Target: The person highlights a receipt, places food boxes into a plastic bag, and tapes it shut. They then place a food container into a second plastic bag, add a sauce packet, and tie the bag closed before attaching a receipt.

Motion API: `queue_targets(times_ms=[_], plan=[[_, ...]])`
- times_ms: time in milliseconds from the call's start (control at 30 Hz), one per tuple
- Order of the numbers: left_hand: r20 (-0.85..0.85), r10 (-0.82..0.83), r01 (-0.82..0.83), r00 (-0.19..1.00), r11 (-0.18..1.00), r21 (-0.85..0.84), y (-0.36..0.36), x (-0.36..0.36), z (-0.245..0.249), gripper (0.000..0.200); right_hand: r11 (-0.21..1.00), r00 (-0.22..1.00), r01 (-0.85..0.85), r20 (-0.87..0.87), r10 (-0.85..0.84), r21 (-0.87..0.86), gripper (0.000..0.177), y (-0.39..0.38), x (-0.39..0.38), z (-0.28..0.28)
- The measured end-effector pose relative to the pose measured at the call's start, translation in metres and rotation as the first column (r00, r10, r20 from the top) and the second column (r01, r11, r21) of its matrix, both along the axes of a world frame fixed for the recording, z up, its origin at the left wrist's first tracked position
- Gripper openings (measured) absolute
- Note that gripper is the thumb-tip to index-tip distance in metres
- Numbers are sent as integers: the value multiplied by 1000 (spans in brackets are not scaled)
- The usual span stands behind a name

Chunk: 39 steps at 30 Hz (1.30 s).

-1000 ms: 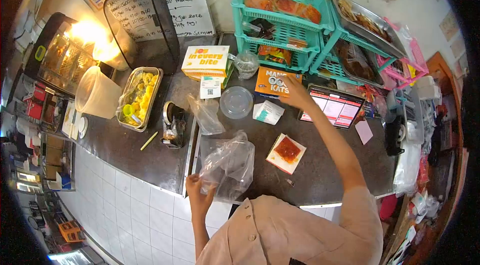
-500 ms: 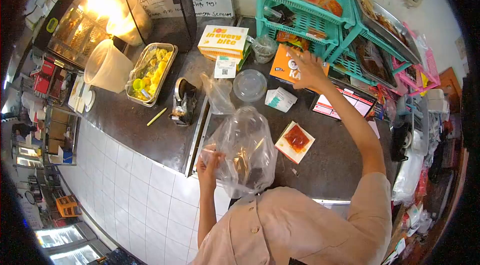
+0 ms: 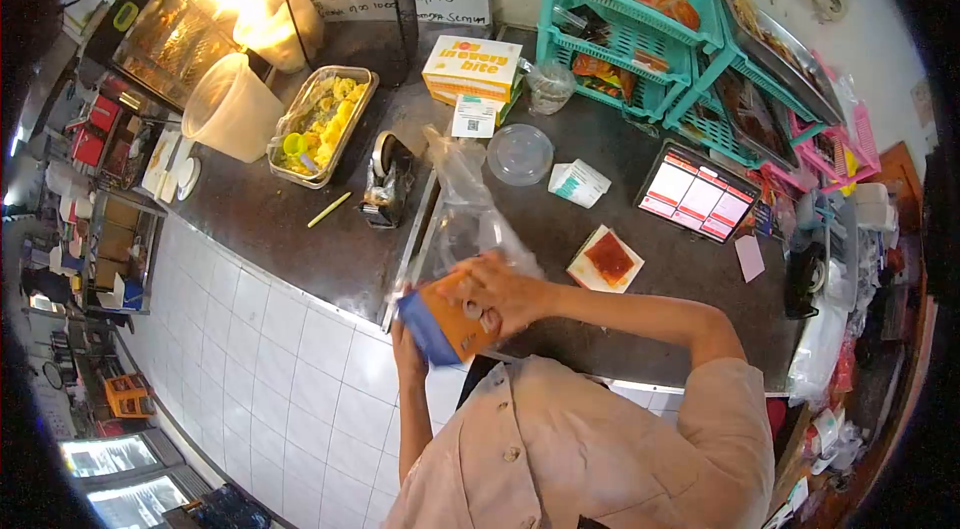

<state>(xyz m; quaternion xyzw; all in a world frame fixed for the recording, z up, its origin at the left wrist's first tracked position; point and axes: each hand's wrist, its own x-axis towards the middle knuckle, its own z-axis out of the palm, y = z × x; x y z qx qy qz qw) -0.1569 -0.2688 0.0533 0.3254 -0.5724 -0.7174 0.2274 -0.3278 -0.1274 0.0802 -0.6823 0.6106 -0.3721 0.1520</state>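
Observation:
An orange and blue box (image 3: 425, 327), slightly blurred, is in my right hand (image 3: 505, 297), whose fingers close over its top side. It sits at the front edge of the counter, just over a clear plastic bag (image 3: 485, 234) that lies crumpled behind it. My left hand (image 3: 408, 354) is at the box's left lower side, closed on the bag's edge, with its fingers largely hidden by the box. Right of my right arm lies a white square with a red-brown sheet (image 3: 608, 259). Folded paper slips (image 3: 579, 183) and a round clear lid (image 3: 520, 154) lie farther back.
A yellow-white box (image 3: 472, 69) carries a receipt (image 3: 474, 116). Left of it are a tape dispenser (image 3: 385, 184), a pen (image 3: 328, 210), a tray of yellow food (image 3: 322, 129) and a translucent tub (image 3: 232, 111). A tablet (image 3: 697, 191) and teal baskets (image 3: 625, 54) stand at the right.
My right hand has taken the orange box from beside the teal baskets and brought it to the bag near my left hand. The bag has sunk flatter, and the tablet is now uncovered.

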Motion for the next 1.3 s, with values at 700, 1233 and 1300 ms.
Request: queue_targets(times_ms=[700, 1233, 1300], plan=[[-220, -389, 378, 895, 921, -91, 12, -31, 117, 58, 552, 974, 226, -193, -118, 802, 76, 96, 32, 46], [-226, -504, 446, 833, 855, -264, -12, -3, 113, 49, 215, 515, 819, -518, -683, 532, 105, 155, -39, -33], [-242, -480, 412, 843, 866, -283, -7, -3, 122, 55, 98, 489, 793, -532, -691, 602, 112, 144, -31, -36]])
